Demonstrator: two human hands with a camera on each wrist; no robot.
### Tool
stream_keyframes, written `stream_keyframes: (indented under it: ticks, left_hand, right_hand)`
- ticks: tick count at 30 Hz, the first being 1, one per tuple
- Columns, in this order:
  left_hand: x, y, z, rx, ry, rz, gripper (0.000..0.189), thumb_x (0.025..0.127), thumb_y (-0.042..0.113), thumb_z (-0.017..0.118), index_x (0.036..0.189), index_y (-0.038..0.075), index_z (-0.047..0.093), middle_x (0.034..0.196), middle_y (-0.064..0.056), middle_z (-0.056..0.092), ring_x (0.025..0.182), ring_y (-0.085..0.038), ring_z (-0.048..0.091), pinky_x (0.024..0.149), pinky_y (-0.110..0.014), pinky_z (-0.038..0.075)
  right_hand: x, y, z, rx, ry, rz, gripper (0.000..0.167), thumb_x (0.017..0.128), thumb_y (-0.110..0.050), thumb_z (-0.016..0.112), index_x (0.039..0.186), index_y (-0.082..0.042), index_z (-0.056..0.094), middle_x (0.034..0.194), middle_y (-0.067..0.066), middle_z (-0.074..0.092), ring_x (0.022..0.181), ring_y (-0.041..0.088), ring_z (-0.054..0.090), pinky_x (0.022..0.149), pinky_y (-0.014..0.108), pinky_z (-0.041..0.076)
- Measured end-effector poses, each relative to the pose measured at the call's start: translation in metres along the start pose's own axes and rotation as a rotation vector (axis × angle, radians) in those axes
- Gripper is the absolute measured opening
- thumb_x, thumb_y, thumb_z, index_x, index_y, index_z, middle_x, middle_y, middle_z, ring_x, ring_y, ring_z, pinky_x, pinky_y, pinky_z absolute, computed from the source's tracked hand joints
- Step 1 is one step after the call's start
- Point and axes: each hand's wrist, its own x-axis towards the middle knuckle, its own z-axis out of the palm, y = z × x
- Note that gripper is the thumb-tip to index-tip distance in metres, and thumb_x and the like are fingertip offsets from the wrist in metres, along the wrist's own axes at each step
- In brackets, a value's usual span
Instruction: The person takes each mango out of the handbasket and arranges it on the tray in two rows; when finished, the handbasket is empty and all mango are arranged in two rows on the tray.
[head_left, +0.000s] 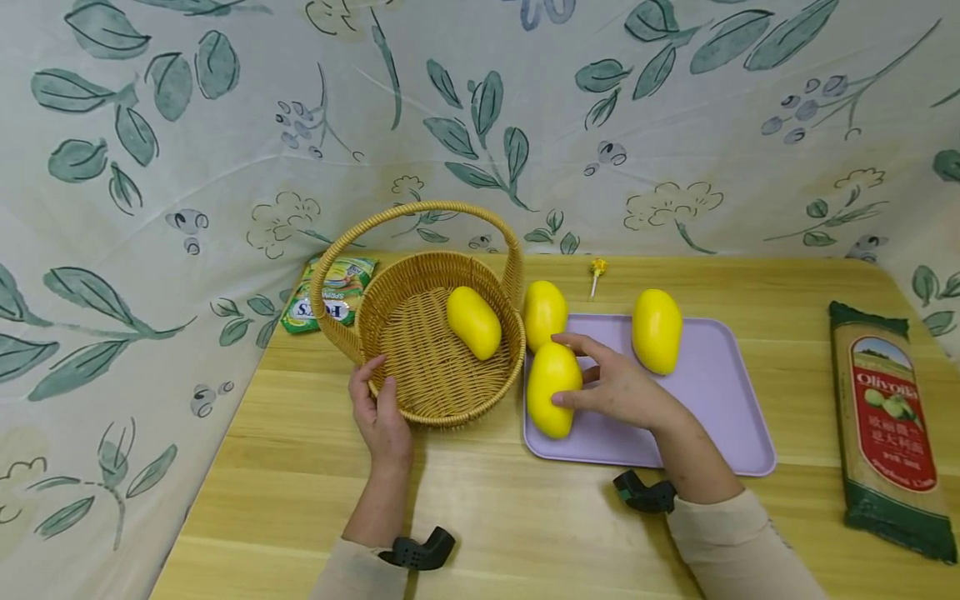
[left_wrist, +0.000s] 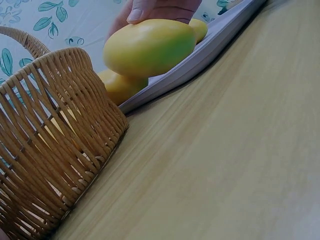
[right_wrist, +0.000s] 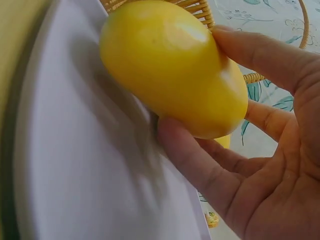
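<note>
My right hand [head_left: 628, 390] holds a yellow mango [head_left: 551, 398] between thumb and fingers, just above the left end of the lilac tray [head_left: 708, 400]. In the left wrist view this mango [left_wrist: 150, 48] shows a green patch; in the right wrist view its shadow falls on the tray. My left hand [head_left: 384, 427] holds the near-left rim of a woven basket [head_left: 412, 358], thumb inside. One mango [head_left: 474, 323] lies in the basket. Behind the held one is another mango [head_left: 545, 310], by the tray's far-left corner. A further mango [head_left: 657, 331] rests at the tray's far edge.
A green candy bag [head_left: 330, 292] lies behind the basket's left side. A small yellow lollipop [head_left: 597, 268] is behind the tray. Far right lies a long pasta packet [head_left: 888, 425]. Patterned cloth [head_left: 480, 125] hangs along the table's back edge. The basket's tall handle [head_left: 420, 207] arches over it.
</note>
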Motion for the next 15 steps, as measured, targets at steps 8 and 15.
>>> stream_keyframes:
  ticks: [8,15]
  left_hand:
    - [0.0004,0.0001,0.0005,0.006,0.012,-0.001,0.034,0.097,0.003,0.047,0.128,-0.010,0.052,0.145,-0.019,0.043,0.157,-0.026,0.015,0.130,-0.044,0.003]
    - [0.0001,-0.0005,0.0002,0.005,0.005,0.006,0.034,0.098,0.003,0.047,0.128,-0.011,0.051,0.145,-0.020,0.043,0.158,-0.027,0.014,0.130,-0.044,0.004]
  right_hand:
    - [0.0005,0.0000,0.0050,-0.004,-0.026,0.004,0.085,0.081,-0.042,0.084,0.153,-0.030,0.041,0.140,0.018,0.046,0.119,0.033,0.058,0.091,0.039,0.053]
    - [0.0020,0.0002,0.0088,-0.013,-0.051,0.004,0.082,0.082,-0.042,0.084,0.152,-0.028,0.044,0.136,0.016,0.049,0.113,0.028,0.059,0.089,0.037,0.052]
